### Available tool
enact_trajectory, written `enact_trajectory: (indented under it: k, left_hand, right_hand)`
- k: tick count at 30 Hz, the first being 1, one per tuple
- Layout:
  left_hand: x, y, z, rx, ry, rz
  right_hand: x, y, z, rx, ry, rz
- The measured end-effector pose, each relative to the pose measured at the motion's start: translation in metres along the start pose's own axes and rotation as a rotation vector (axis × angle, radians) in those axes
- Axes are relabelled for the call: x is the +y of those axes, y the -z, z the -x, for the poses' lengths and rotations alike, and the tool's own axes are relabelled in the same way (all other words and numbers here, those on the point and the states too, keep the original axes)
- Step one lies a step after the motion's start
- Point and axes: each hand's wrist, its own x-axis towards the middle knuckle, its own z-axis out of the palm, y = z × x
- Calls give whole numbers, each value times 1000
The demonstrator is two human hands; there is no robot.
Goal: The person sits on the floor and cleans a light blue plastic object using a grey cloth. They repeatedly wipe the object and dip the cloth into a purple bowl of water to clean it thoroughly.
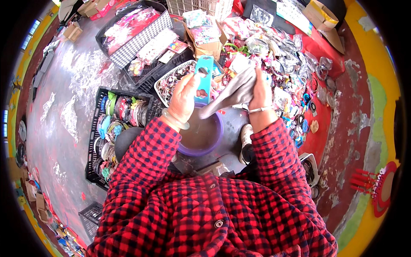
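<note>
1. Head view, looking down: a person in a red-and-black checked jacket (205, 214) sits over a purple basin (201, 137) of murky water on the grey floor (72, 85)
2. Left hand (185, 97) grips a flat blue plastic piece (204, 77), fingers clenched round its lower part; the piece stands upright above the basin's far rim
3. Right hand (260, 90) is closed on a grey cloth (229, 95), which stretches down and left from the fist, its lower end hanging over the basin
4. Cloth and blue piece touch or nearly touch between the two hands; which, I cannot tell
5. A clear bangle (173, 120) sits on the left wrist, a thin silver one (260, 109) on the right
6. A black crate (107, 132) of coloured rings lies to the left of the basin
7. Beyond the hands, a white basket (171, 81) of small trinkets, and farther back a black tray (132, 34) of pink packets
8. To the right, a heap of bagged trinkets (282, 55) spreads over a red sheet (329, 47)
9. A shoe (246, 143) shows just right of the basin
</note>
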Motion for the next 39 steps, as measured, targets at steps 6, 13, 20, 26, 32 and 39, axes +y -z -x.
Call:
enact_trajectory:
  k: [6,13,20,26,32,39]
  left_hand:
    - [9,0,-3,6,62,214]
    - [-3,-6,0,-10,159,293]
    - [-24,-12,7,7,87,165]
    - [-19,4,-4,172,221,484]
    - [-13,-11,9,92,27,-60]
    - [-12,-7,8,112,-26,-67]
  right_hand:
    - [-17,9,-4,-226,71,-265]
    - [-7,-12,30,-482,309,-118]
    - [26,-23,36,-519,1137,827]
    - [42,-21,61,-636,1410,984]
    - [37,-22,56,-438,1313,1132]
    - [47,-19,61,-406,1290,1103]
